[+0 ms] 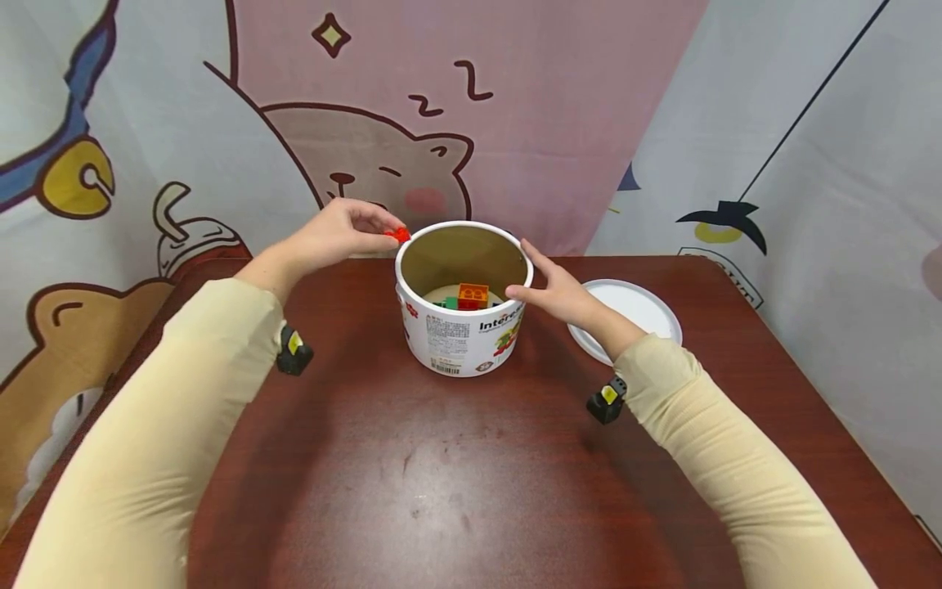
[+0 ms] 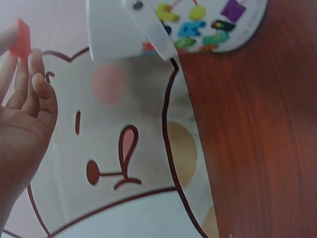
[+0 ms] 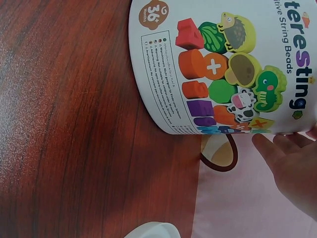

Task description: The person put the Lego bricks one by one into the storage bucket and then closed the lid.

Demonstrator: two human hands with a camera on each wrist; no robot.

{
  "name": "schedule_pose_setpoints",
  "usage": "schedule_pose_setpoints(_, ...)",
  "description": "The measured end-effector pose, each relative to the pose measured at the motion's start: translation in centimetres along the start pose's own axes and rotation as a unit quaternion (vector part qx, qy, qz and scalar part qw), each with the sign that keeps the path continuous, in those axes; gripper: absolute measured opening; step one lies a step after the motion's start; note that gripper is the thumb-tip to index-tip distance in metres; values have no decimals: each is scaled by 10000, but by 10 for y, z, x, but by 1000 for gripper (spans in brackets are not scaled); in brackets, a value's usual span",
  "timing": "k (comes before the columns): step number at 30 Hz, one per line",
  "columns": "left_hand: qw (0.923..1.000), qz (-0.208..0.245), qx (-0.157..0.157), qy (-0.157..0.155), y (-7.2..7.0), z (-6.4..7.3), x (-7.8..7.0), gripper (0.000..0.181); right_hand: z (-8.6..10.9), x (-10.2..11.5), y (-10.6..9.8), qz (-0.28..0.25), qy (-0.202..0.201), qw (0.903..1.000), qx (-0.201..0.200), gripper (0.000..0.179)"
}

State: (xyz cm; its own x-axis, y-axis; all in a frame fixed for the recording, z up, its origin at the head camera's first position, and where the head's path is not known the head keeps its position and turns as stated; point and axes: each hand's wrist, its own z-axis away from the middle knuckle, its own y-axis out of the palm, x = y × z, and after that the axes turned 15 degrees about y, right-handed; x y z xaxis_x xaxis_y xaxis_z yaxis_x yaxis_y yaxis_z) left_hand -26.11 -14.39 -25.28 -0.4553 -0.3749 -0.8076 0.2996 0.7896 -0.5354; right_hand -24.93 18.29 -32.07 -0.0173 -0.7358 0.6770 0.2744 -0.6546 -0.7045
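Observation:
My left hand [image 1: 342,233] pinches a small red block [image 1: 400,235] between thumb and fingertips, just outside the bucket's left rim. In the left wrist view the red block [image 2: 21,40] shows at the fingertips, apart from the bucket. The white bucket [image 1: 450,343] stands upright on the table without its lid. An orange translucent block [image 1: 473,296] and a green block [image 1: 450,303] lie inside, partly hidden by the front wall. My right hand [image 1: 561,292] holds the bucket's right side, thumb over the rim and the other fingers along the outer wall.
A round white lid [image 1: 636,311] lies on the brown table [image 1: 412,483] to the right of the bucket, partly behind my right forearm. A cloth backdrop [image 1: 559,98] with cartoon animals hangs right behind the table. The bucket's white handle [image 2: 151,29] hangs down its side.

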Motion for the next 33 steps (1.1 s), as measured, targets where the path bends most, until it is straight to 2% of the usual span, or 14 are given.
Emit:
schedule_pose_setpoints(4,9999,110,71,-55,13,-11,-7,28,1,0,0,-13,36,10000,2,90)
schedule_pose_setpoints(6,9998,-73,164,-41,19,-14,-11,28,1,-1,0,-13,51,10000,0,90)
schedule_pose_setpoints(11,9987,-335,335,160,30,-22,-15,28,-2,-3,1,-21,10,10000,-10,93)
schedule_pose_setpoints(15,9983,-332,389,268,36,-27,-13,28,-2,-4,1,-33,-44,10000,-31,96)
schedule_pose_setpoints(21,9979,-313,469,306,43,-30,-11,29,-3,-4,2,-25,-49,10000,-50,97)
schedule_pose_setpoints(33,9984,-157,370,409,46,-31,-8,30,-2,-3,1,-131,-117,9998,-2,101)
